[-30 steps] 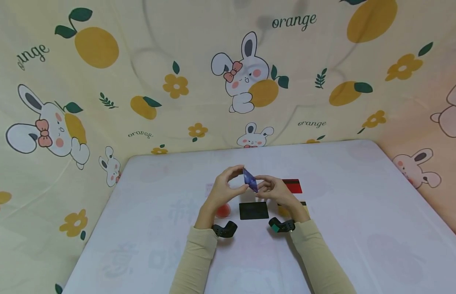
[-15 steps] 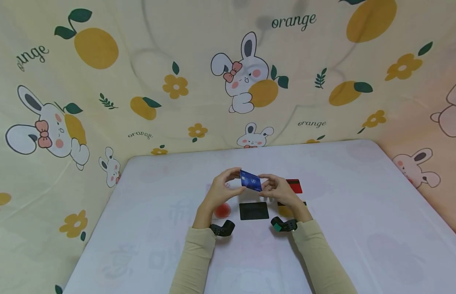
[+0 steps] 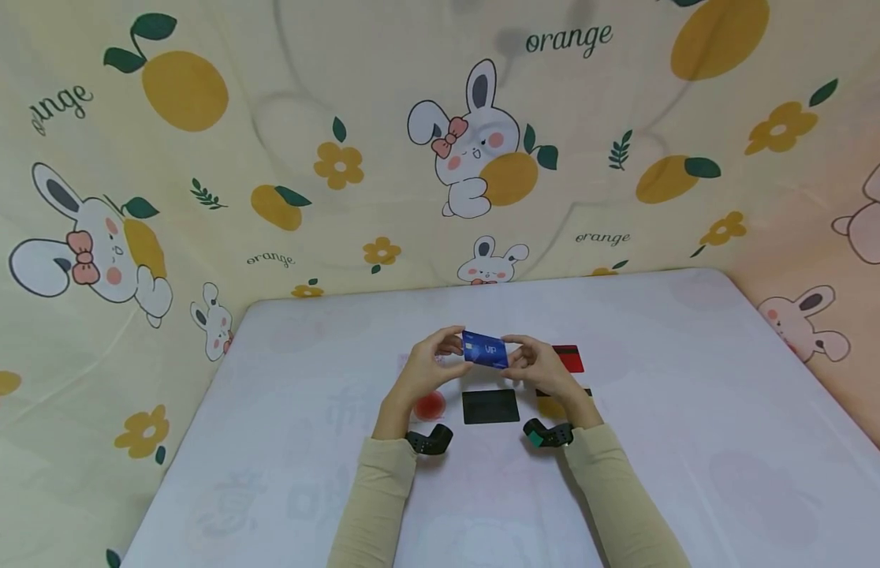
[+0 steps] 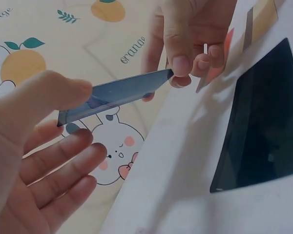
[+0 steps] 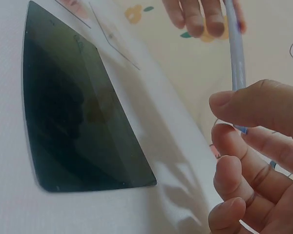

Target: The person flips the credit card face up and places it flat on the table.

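Observation:
A blue VIP card (image 3: 486,349) is held up above the table between both hands, its printed face towards the head camera. My left hand (image 3: 427,364) pinches its left end between thumb and fingers. The right end is pinched by my right hand (image 3: 542,368). In the left wrist view the card (image 4: 122,95) looks thin and tilted, with the left thumb on top of it. Below the hands a black card (image 3: 490,407) lies flat on the table; it looks large and dark in the right wrist view.
On the white table (image 3: 305,473) a red card (image 3: 571,359) lies behind the right hand. A gold card (image 3: 550,407) is partly covered by the right wrist. Near the left wrist lies a card with a red round spot (image 3: 429,406). A pale card is mostly hidden behind the left hand.
The blue card has turned from a steep, nearly edge-on slant to show its printed face, and lies more level between the hands. The hands have moved slightly apart.

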Available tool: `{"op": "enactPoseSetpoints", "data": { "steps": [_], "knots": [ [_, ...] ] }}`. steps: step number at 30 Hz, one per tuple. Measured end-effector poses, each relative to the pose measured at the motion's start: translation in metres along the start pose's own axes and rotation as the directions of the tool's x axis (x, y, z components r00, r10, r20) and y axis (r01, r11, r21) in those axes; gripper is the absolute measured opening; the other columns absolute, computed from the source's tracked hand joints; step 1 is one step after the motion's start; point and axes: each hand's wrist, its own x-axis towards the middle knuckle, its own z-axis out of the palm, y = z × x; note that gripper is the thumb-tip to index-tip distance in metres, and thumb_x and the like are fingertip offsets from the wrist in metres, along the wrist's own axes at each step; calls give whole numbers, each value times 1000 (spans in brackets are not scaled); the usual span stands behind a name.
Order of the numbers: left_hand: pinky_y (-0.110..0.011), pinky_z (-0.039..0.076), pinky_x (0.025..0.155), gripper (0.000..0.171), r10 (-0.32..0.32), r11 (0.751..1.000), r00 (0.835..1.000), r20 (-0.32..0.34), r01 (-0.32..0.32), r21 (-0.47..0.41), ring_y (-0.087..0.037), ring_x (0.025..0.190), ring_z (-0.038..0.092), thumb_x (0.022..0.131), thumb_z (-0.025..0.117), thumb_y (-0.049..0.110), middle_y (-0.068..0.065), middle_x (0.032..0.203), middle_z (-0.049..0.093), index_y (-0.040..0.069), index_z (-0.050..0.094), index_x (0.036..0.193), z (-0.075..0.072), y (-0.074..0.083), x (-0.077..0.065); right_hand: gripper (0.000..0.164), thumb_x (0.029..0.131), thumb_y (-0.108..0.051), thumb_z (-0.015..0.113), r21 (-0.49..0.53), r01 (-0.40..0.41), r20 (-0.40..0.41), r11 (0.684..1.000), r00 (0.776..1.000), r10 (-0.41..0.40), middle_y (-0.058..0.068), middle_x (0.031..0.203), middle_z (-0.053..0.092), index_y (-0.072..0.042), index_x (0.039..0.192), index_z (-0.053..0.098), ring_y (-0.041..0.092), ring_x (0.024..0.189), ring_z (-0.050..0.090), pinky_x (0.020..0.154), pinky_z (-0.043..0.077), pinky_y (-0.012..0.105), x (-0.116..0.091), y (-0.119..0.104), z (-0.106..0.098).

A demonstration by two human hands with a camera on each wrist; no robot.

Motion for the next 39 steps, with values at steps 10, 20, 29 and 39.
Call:
{"op": "enactPoseSetpoints", "data": {
  "steps": [10, 20, 29, 39],
  "knots": [
    [-33, 54, 83, 61, -44, 992, 999, 0, 43, 118, -24, 90, 61, 80, 78, 14, -14, 102, 68, 6, 52, 135, 2, -8, 1, 62, 80, -4, 73, -30, -7, -26, 1000, 1000, 6, 17, 89, 63, 2, 136, 47, 11, 68, 51, 54, 45, 22, -1, 1, -2],
    [-15, 41, 65, 58, -11, 987, 1000, 7, 9, 159, -20, 75, 55, 78, 78, 11, -18, 90, 65, 2, 55, 131, 3, -15, 2, 61, 79, -6, 74, -70, -36, -47, 997, 998, 33, 5, 77, 57, -3, 136, 50, 13, 65, 46, 55, 42, 20, -1, 2, -3],
    [-16, 39, 62, 58, -29, 975, 999, 14, 25, 222, -7, 67, 45, 78, 78, 14, -9, 80, 58, 2, 56, 131, 6, -21, 1, 63, 81, -10, 75, -80, -55, -32, 995, 998, 53, 3, 72, 52, -4, 137, 48, 13, 63, 46, 54, 43, 22, -1, 5, -3],
    [-19, 34, 64, 58, -80, 959, 996, 30, 69, 275, -8, 65, 40, 79, 77, 17, 0, 73, 45, 4, 55, 131, 9, -25, 2, 61, 81, -8, 74, -120, -82, -47, 989, 996, 77, -2, 63, 47, -5, 137, 50, 12, 57, 42, 50, 35, 21, 0, 6, 2]
  ]
}}
